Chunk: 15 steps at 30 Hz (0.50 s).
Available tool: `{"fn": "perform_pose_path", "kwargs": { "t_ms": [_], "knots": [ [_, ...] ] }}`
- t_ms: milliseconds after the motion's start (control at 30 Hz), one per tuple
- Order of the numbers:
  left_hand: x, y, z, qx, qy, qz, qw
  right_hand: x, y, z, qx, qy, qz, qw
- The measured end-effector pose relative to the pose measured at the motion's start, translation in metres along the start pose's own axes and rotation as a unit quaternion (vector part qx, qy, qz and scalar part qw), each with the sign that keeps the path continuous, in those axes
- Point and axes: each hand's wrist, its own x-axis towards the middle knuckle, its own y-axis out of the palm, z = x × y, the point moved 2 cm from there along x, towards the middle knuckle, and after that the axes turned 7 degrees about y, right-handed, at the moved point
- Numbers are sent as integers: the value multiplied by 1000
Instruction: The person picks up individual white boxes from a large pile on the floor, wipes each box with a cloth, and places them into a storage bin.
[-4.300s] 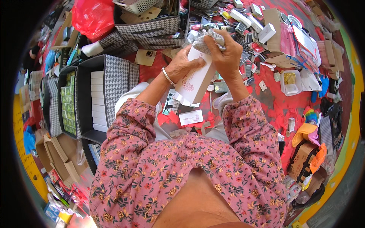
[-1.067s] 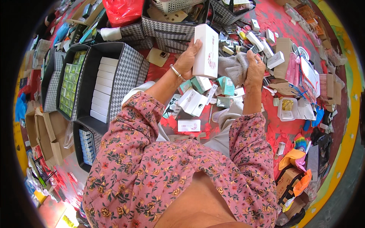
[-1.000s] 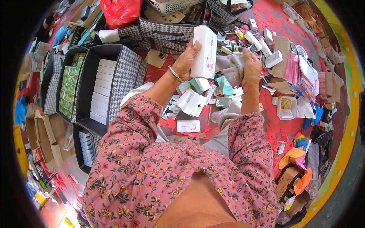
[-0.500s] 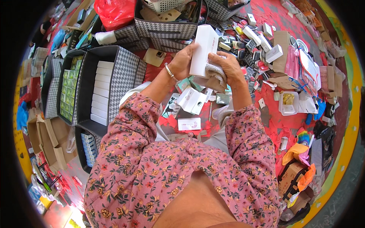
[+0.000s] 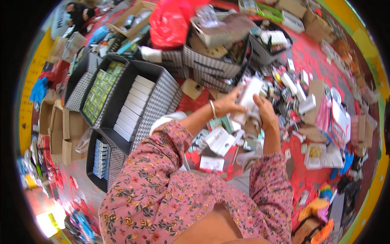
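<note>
A long white carton [image 5: 250, 90] is held up in front of me between both hands, a little blurred. My left hand [image 5: 230, 102], with a bangle at the wrist, is closed on the carton's left side. My right hand [image 5: 266, 112] is closed on a greyish cloth [image 5: 254, 114] at the carton's right side. Below them, on the red floor, lie an open white box [image 5: 219, 140] and a flat white box [image 5: 211, 163]. Left of my arms, a checked bin [image 5: 167, 91] contains a row of several white cartons [image 5: 134, 99].
Another bin has green packs [image 5: 101, 91]; a smaller one has blue-white boxes [image 5: 100, 156]. A red plastic bag [image 5: 168, 26] and a white basket [image 5: 217, 36] are at the far side. Small loose goods [image 5: 292, 91] lie right of my hands, near a clear tub [image 5: 315, 156].
The view has swung, so the surroundings appear lower and further right. My hands still hold the carton and cloth, and the carton's angle to view has changed.
</note>
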Motion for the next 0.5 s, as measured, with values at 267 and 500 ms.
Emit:
{"fn": "perform_pose_path", "kwargs": {
  "t_ms": [267, 500],
  "knots": [
    [-37, 1, -12, -82, -44, -40, 995, 20, 9, -14, 49, 16, 15, 999],
    [-77, -3, 3, -14, -169, -110, 979, 17, 27, -24, 125, 11, 39, 991]
  ]
}}
